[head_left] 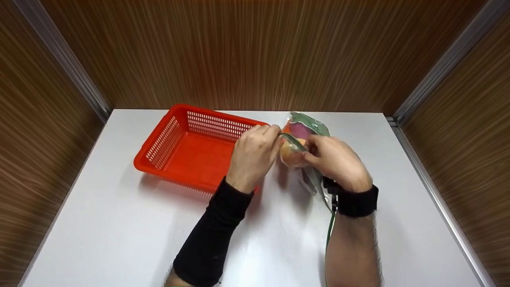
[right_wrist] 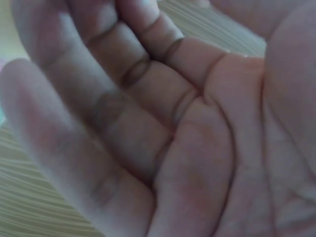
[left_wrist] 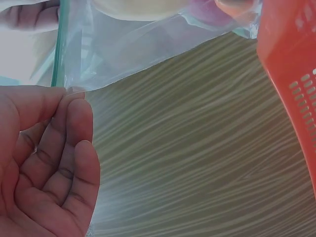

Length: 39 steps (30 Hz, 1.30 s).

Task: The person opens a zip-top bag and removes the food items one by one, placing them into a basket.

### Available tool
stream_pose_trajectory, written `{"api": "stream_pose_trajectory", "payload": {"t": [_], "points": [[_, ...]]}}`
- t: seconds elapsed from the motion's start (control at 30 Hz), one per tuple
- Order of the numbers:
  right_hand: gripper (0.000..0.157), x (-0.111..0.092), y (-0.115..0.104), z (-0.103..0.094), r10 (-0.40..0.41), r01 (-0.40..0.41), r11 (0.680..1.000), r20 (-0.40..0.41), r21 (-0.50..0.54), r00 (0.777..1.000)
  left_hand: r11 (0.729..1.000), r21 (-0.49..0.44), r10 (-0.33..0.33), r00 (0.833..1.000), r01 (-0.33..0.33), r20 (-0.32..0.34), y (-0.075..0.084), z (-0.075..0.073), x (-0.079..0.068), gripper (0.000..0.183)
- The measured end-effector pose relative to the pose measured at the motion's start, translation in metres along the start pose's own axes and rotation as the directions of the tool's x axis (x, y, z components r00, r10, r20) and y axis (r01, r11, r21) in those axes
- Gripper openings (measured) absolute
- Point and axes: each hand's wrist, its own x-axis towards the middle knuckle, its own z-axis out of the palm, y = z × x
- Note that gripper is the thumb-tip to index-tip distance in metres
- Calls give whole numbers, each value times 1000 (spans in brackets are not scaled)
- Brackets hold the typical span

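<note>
1. The clear bag (left_wrist: 131, 52) lies between the two hands, to the right of the left hand (head_left: 255, 153) and to the left of the right hand (head_left: 339, 161).
2. Its green edge (head_left: 294, 140) forms the guiding line, slanting from the left fingertips down toward the right ones in the head view.
3. The left hand pinches one end of this edge between thumb and finger; the right hand, fingers curled, appears to pinch it farther along.
4. Inside the bag show a yellowish rounded item (head_left: 291, 154) and a purple item (head_left: 299, 130); their exact kind cannot be told.
5. The red basket (head_left: 157, 172) stands on the white table (head_left: 111, 223), left of the bag; the left hand is the nearer to it.
</note>
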Motion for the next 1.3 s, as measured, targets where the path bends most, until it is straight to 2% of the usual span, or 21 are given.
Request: {"api": "stream_pose_trajectory", "payload": {"t": [0.27, 0.43, 0.6, 0.8, 0.9, 1.0, 1.1, 1.17, 1.23, 1.3], "points": [[10, 4, -5, 5, -32, 30, 999, -81, -26, 996, 1000, 13, 6, 999, -5, -38, -6, -9, 0, 10], [13, 13, -8, 13, -75, 68, 997, -170, -47, 983, 1000, 15, 2, 997, -1, -77, -11, -18, 0, 8], [15, 23, -11, 21, -106, 100, 994, -215, -38, 971, 999, 23, -25, 996, 27, -83, -16, -27, -1, 10], [15, 33, -16, 30, -169, 164, 986, -295, -41, 940, 998, 29, -44, 992, 47, -116, -22, -36, -1, 9], [15, 37, -16, 32, -182, 192, 981, -331, -2, 926, 998, 13, -61, 990, 63, -128, -23, -40, -1, 9], [17, 39, -16, 33, -172, 199, 978, -310, 58, 935, 996, -16, -92, 987, 90, -135, -26, -41, -1, 11], [21, 34, -13, 28, -132, 157, 983, -228, 96, 965, 990, -47, -138, 979, 133, -150, -29, -42, 0, 13], [23, 27, -9, 21, -96, 108, 992, -150, 70, 984, 985, -60, -169, 972, 161, -164, -32, -43, 0, 14], [20, 19, -5, 13, -66, 67, 998, -86, 12, 994, 980, -72, -195, 966, 185, -172, -35, -46, 1, 16], [18, 12, -1, 5, -51, 49, 998, -71, -42, 996, 975, -83, -218, 960, 207, -176, -38, -49, 1, 17]]}}
